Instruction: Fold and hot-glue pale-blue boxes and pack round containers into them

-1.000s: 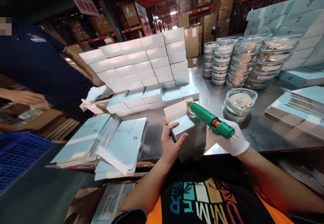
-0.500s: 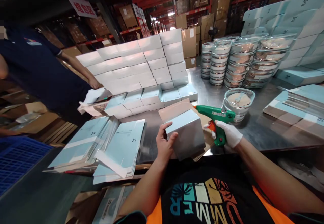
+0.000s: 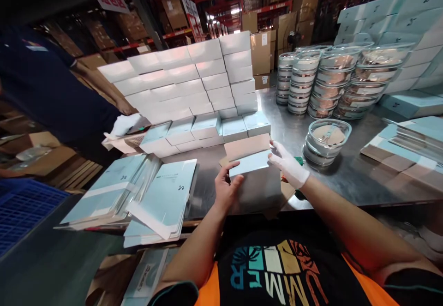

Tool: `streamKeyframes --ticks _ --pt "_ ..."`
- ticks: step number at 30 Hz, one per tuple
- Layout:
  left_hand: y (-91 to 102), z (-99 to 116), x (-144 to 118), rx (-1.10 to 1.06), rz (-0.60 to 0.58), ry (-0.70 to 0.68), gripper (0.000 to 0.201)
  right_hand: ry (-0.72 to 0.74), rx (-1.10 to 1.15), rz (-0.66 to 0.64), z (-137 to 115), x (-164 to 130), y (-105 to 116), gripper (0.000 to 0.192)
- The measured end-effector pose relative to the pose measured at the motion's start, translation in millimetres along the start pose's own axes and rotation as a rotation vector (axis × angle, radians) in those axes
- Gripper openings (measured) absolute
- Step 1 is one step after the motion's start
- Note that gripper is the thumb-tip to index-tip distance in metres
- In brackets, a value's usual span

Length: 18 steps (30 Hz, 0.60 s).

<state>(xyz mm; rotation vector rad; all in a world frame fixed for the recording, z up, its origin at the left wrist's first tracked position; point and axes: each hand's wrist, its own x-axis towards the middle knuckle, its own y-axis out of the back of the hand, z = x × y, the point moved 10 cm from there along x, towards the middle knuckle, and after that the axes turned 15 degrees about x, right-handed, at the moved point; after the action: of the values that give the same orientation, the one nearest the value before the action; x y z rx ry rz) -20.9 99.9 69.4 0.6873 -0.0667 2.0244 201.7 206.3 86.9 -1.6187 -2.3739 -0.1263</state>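
A light-blue and white cardboard box [image 3: 258,183] stands in front of my body with a pale flap [image 3: 247,144] raised at its far side. My bare left hand [image 3: 227,187] grips the box's left side, thumb on the near face and fingers over the top edge. My gloved right hand [image 3: 289,164] holds the box's far right corner near the flap. Behind that hand lies a green glue gun [image 3: 299,160], mostly hidden by the glove and wrist. Brown cardboard [image 3: 287,191] shows under the box.
Stacked white boxes [image 3: 190,75] form a wall at the back. Glass containers [image 3: 327,142] stand to the right, with taller stacks [image 3: 337,80] behind. Flat blue cartons [image 3: 166,190] lie left, others [image 3: 408,151] right. A co-worker [image 3: 58,84] stands at the left.
My right hand has let go of the glue gun, now lying on the table, and moved left onto the box. The flap is more upright. My left hand still holds the box.
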Motion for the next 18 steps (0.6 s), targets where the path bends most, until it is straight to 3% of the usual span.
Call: streamKeyframes --ticks 3,7,10,15,18 --pt "-3.2 3 5 -0.003 -0.004 -0.042 0.065 -0.046 0.067 -0.132 -8 8 -31 0.051" --pt "-1.4 7 8 -0.092 0.069 -0.086 0.065 0.135 -0.053 -0.227 -24 1 -23 0.06" --pt "1.8 10 10 -0.183 0.091 -0.12 0.067 0.271 -0.179 -0.318 -28 -16 -17 0.049" --pt "-5.9 38 13 -0.01 -0.166 -0.367 0.047 0.315 -0.191 -0.423 -33 -39 -27 0.027" --pt "-1.3 48 12 -0.044 -0.203 -0.438 0.036 0.327 -0.17 -0.425 -36 -41 -31 0.023"
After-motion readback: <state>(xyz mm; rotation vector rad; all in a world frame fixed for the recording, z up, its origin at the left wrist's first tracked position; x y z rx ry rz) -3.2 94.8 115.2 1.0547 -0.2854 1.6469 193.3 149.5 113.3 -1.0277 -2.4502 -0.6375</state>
